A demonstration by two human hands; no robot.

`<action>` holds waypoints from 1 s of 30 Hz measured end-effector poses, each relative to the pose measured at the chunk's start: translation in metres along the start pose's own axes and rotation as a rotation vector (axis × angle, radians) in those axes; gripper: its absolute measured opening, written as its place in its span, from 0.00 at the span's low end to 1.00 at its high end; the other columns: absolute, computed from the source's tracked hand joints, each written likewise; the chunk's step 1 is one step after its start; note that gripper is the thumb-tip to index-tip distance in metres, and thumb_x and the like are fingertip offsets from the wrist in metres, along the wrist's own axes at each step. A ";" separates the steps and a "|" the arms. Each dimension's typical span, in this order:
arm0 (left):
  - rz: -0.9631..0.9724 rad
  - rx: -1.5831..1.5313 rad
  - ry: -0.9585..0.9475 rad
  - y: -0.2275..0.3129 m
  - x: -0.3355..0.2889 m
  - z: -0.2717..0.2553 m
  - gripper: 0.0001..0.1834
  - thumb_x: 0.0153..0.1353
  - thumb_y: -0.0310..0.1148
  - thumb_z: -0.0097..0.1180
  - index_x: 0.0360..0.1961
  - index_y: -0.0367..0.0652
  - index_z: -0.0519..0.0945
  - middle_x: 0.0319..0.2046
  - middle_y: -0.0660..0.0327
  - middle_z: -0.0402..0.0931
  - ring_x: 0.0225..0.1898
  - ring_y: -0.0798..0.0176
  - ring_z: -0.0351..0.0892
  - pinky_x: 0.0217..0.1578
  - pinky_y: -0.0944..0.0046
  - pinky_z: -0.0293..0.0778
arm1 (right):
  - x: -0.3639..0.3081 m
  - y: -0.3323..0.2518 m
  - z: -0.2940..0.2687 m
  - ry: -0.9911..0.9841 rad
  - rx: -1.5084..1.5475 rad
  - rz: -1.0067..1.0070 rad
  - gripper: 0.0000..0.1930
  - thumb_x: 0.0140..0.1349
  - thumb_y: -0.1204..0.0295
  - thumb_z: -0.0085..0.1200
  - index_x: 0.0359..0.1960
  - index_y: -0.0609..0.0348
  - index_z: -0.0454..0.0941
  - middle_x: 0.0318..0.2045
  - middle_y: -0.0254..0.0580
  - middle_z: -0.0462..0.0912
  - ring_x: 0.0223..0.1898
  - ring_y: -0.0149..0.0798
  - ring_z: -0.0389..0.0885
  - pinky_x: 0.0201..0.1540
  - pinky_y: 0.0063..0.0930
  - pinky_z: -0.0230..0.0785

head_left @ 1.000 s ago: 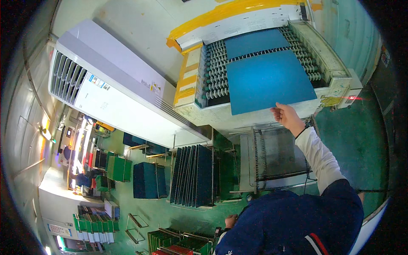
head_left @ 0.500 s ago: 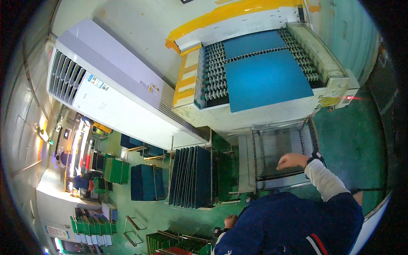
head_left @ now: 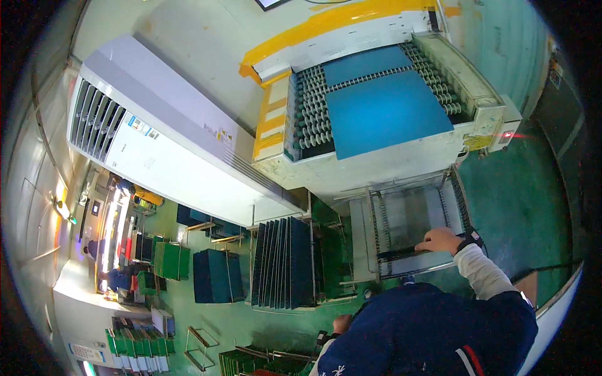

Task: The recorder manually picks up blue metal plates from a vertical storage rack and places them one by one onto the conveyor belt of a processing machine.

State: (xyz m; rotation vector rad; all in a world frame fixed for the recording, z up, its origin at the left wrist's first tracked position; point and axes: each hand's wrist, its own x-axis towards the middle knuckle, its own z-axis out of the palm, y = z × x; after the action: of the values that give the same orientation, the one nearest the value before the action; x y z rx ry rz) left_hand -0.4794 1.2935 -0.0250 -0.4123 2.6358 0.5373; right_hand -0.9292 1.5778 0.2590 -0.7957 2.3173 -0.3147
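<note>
My right hand is at the near side of a metal rack with slotted black side strips. Its fingers curl over the rack's black crossbar. My left hand hangs low beside my body, partly covered by my dark blue sleeve, and its fingers are hidden. Beyond the rack stands a roller conveyor machine. A large blue panel lies on its rollers and overhangs the front edge; a second blue panel lies behind it.
A tall white air conditioner stands left of the machine. Racks of upright dark panels and green panels stand on the green floor. More green panels are in a rack near my left side. People work far left.
My right hand has moved slightly right and down onto the rack's crossbar. The view has shifted slightly. The blue panels look about the same on the rollers.
</note>
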 end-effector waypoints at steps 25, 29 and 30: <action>-0.006 -0.316 0.166 -0.008 -0.007 -0.008 0.13 0.50 0.39 0.51 0.36 0.49 0.77 0.28 0.53 0.77 0.33 0.47 0.77 0.31 0.51 0.73 | 0.013 0.022 0.031 0.073 -0.066 0.061 0.22 0.47 0.45 0.56 0.33 0.48 0.81 0.31 0.41 0.81 0.38 0.47 0.78 0.40 0.41 0.68; 0.015 -0.039 -0.017 -0.004 -0.002 -0.018 0.15 0.50 0.39 0.51 0.40 0.50 0.77 0.34 0.55 0.78 0.37 0.49 0.77 0.35 0.53 0.74 | 0.019 0.025 0.035 0.059 -0.129 0.069 0.21 0.46 0.46 0.57 0.33 0.47 0.81 0.32 0.39 0.81 0.39 0.46 0.78 0.40 0.40 0.68; 0.017 -0.039 -0.019 0.001 -0.001 -0.024 0.15 0.50 0.39 0.51 0.40 0.50 0.77 0.34 0.55 0.78 0.37 0.49 0.77 0.35 0.53 0.74 | 0.021 0.028 0.037 0.064 -0.140 0.077 0.21 0.47 0.47 0.57 0.34 0.47 0.81 0.32 0.39 0.81 0.39 0.45 0.78 0.40 0.39 0.68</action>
State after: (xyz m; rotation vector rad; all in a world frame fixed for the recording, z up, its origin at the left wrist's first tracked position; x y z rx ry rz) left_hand -0.4867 1.2842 -0.0045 -0.3948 2.6168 0.5957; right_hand -0.9300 1.5867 0.2085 -0.7709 2.4441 -0.1464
